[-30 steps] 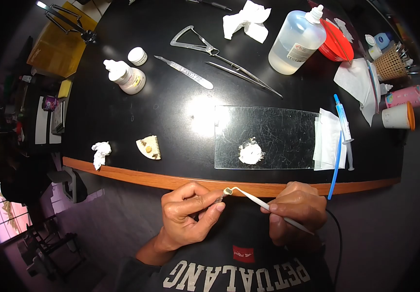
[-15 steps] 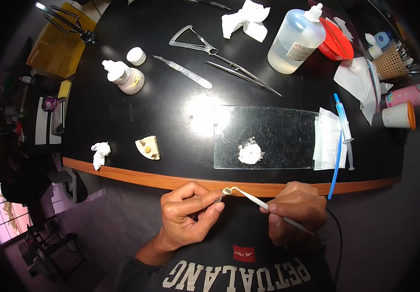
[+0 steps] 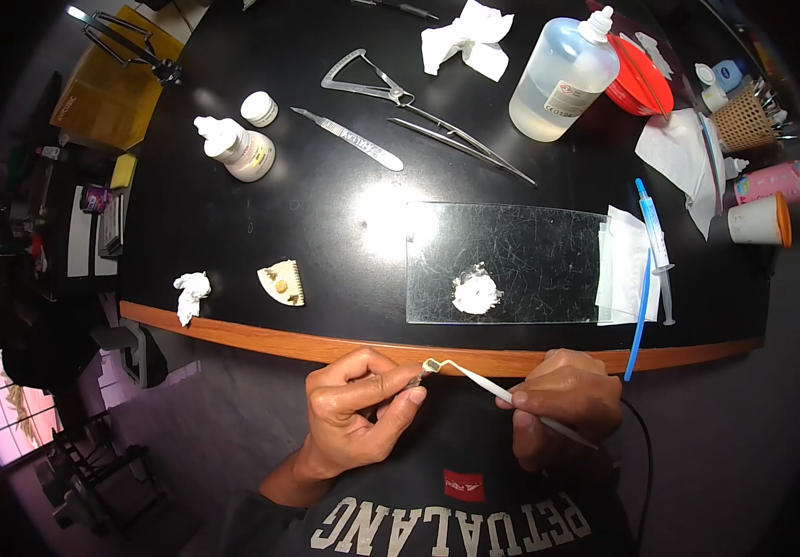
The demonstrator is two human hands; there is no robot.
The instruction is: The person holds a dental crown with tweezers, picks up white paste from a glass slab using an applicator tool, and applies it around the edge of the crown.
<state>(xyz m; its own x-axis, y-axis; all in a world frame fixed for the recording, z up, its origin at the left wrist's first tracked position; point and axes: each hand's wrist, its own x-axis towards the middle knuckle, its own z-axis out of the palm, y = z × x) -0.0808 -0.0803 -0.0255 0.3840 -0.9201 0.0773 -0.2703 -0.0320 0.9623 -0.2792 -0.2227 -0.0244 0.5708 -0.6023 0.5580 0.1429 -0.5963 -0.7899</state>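
My left hand (image 3: 360, 406) pinches a small pale, hollow piece (image 3: 431, 367) between thumb and fingertips, just off the table's front edge. To its right, my right hand (image 3: 562, 408) grips a thin white instrument (image 3: 485, 382) like a pen. The instrument's bent tip is at the small piece; whether it touches cannot be made out. Beyond my hands lies a glass slab (image 3: 539, 265) with a white powdery heap (image 3: 477, 292) on it. A cream toothed model piece (image 3: 281, 283) rests on the table to the left of the slab.
Front wooden edge (image 3: 261, 340); crumpled tissue (image 3: 193, 295); dropper bottle (image 3: 238, 151); small jar (image 3: 259, 109); scalpel (image 3: 349, 139); caliper (image 3: 363, 88); tweezers (image 3: 465, 148); large bottle (image 3: 562, 84); red bowl (image 3: 641, 84); syringe (image 3: 652, 227) beside folded paper (image 3: 625, 278).
The small piece has tilted slightly between my left fingertips, and the instrument's tip has shifted slightly at its rim. Both hands stay almost in place.
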